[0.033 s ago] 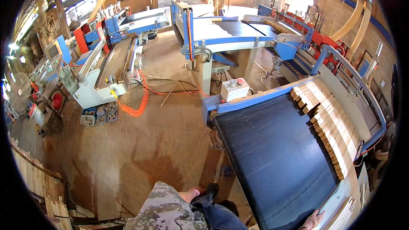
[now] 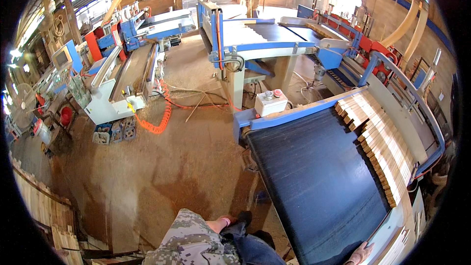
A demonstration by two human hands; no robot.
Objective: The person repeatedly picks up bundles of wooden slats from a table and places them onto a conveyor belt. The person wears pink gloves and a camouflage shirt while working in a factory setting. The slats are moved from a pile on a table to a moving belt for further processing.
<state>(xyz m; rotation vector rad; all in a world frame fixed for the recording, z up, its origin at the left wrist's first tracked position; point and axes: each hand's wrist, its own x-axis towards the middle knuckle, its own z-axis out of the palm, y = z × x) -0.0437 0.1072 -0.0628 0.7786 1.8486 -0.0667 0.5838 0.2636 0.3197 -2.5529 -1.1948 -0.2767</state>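
Observation:
At the lower right, my right hand (image 2: 360, 253) rests on the near edge of the black conveyor belt (image 2: 314, 176), its fingers stretched toward the pale side rail (image 2: 381, 233). Nothing shows in its grasp. Close by on the right lie several thin light wood strips (image 2: 396, 248). Farther up the belt's right side, a row of short wooden pieces (image 2: 387, 152) lies side by side with uneven ends. At the lower left rim, a small blurred skin-toned patch beside stacked wood (image 2: 66, 240) may be my left hand; its fingers cannot be made out.
A white control box (image 2: 271, 103) with a red button sits on the belt's blue end frame. A curved blue guard (image 2: 417, 98) rises on the right. Across the floor stands a machine (image 2: 115, 103) with a coiled orange hose (image 2: 157, 128). Camouflage cloth (image 2: 189, 240) covers my lap.

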